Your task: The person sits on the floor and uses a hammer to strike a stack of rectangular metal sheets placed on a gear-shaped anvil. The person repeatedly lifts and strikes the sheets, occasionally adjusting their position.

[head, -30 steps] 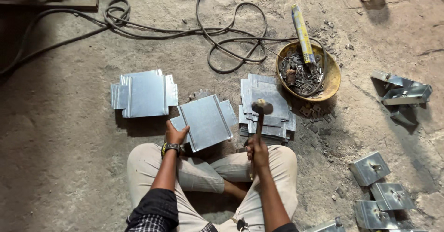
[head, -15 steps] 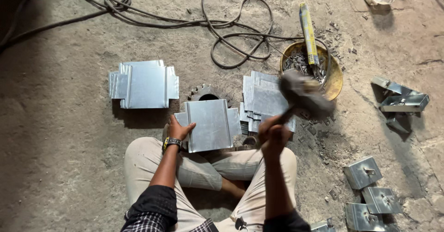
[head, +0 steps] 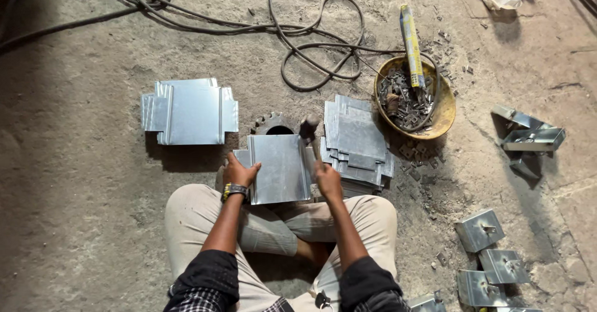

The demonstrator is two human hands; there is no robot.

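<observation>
Flat grey sheet-metal plate with folded side flanges [head: 281, 168] lies on the floor directly in front of a person seated cross-legged, its near edge against the shins; its far edge partly covers a dark toothed gear wheel [head: 272, 124]; left hand [head: 239, 173], a wristwatch with a yellow-edged band [head: 234, 191] on that wrist, rests on the plate's left flange, fingers spread flat and pressing, not curled around anything; right hand [head: 328, 181] is clenched around the handle of a dark-headed hammer [head: 308, 132]; the hammer head sits at the plate's upper right corner, touching or just above it, cannot tell which.

Surroundings: rough concrete floor [head: 81, 225]; a stack of similar flat grey plates [head: 356, 141] just right of the worked plate, fanned unevenly; a second stack of flanged grey plates [head: 189, 112] up and to the left, apart from the worked one; a yellow shallow bowl filled with small dark metal scraps [head: 415, 97] beyond the right stack, a yellow-grey tube [head: 411, 45] leaning out of it; loose scraps scattered near the bowl; dark cables [head: 311, 45] looped across the top; folded grey metal boxes [head: 491, 256] clustered lower right; further bent metal pieces [head: 528, 138] at far right.
</observation>
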